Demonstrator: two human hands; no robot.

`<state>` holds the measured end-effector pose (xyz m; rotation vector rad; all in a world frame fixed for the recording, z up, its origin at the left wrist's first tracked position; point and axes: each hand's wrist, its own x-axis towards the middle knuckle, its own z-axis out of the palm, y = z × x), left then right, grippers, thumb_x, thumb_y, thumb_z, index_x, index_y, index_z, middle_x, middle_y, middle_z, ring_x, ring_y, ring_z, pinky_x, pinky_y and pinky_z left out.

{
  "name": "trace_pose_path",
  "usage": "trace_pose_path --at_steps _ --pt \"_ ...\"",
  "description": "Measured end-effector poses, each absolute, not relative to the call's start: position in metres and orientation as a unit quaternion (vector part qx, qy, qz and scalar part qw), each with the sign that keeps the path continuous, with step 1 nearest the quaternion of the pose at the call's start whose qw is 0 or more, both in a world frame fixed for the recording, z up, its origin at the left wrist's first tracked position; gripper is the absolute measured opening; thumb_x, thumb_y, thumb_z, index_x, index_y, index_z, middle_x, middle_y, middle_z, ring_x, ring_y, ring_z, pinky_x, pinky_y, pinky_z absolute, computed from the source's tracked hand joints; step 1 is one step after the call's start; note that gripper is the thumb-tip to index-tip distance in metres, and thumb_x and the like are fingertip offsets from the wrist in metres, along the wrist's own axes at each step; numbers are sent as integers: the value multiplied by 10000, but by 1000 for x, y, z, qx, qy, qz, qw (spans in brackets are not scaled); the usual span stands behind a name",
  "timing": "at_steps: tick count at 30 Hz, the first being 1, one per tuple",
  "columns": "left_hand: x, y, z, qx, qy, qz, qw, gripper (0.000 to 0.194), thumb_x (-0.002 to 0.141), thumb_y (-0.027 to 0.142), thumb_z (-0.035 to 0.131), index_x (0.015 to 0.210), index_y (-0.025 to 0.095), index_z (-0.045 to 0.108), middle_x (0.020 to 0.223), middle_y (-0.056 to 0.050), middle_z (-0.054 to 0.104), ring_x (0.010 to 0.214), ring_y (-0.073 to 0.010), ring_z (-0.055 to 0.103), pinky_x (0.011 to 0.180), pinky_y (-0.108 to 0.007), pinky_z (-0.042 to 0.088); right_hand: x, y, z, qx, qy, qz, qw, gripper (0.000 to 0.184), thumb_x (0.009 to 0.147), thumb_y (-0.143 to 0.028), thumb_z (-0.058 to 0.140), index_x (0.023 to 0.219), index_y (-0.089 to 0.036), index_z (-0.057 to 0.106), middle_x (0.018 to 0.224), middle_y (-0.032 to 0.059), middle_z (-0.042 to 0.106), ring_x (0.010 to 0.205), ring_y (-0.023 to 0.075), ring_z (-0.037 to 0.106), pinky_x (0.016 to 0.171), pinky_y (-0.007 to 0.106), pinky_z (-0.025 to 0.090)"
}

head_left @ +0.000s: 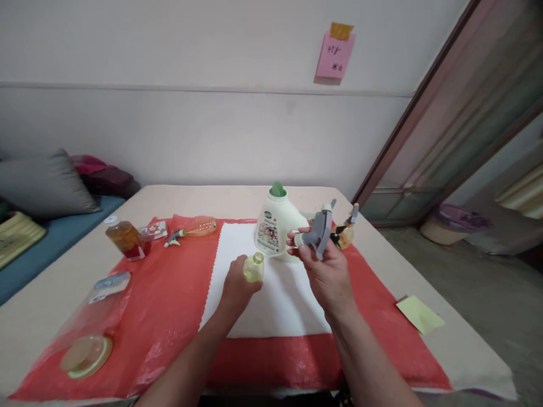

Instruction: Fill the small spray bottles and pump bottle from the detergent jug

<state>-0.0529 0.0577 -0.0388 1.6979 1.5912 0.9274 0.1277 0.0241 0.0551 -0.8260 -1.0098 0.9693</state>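
My left hand [236, 287] is wrapped round a small pale yellow bottle [253, 267] with its neck uncapped, held upright over the white cloth [271, 305]. My right hand [326, 272] grips a grey trigger spray head [317, 230] just to the right of the bottle, above the cloth. Behind both hands stands a white detergent jug [275, 225] with a green cap.
A red plastic sheet [169, 305] covers the table. On it lie an orange spray bottle [195, 228], an amber bottle [124, 237], a plastic bag [97, 305], a round lid [86, 355] and another spray bottle [345, 230]. A yellow note [419, 314] lies right.
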Motion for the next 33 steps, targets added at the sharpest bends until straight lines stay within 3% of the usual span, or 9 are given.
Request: trace_pose_path --at_steps 5,10,14,18,25,33 --pt "-45 45 -19 697 566 357 257 604 617 120 670 1195 214 522 1162 -84 595 1163 -288 533 991 -417 416 122 26 46 -408 -493 451 623 324 797 -399 741 1088 -272 674 1048 26 695 987 212 632 891 387 516" --pt "-42 33 13 640 602 372 299 597 605 171 699 1174 227 527 1113 -78 623 1047 -304 567 890 -425 438 118 27 35 -413 -535 489 552 366 785 -422 747 1108 -255 707 1092 33 703 1057 235 610 1000 422 441" --pt "-45 29 21 670 569 387 278 470 596 147 689 1046 245 594 1083 -64 645 1027 -300 566 901 -420 417 119 31 28 -406 -530 486 563 305 803 -393 740 1076 -258 714 1103 28 710 1098 233 611 1035 409 418" --pt "-46 27 16 683 558 392 264 556 584 120 681 1119 250 599 1117 -68 654 1076 -307 559 962 -439 397 120 32 28 -421 -528 476 563 294 792 -409 749 1039 -251 726 1056 32 731 1084 242 627 1033 414 420" --pt "-45 24 11 677 547 423 254 621 573 107 701 1168 262 612 1111 -69 666 1098 -318 553 998 -460 385 116 30 29 -435 -527 469 559 300 740 -434 782 958 -232 739 957 30 735 921 224 642 884 377 490" --pt "-32 22 12 679 571 401 227 609 605 159 726 1194 252 602 1119 -77 670 1091 -319 561 992 -461 379 91 32 23 -439 -415 464 648 329 739 -397 788 981 -223 649 1024 35 722 923 198 646 844 342 518"
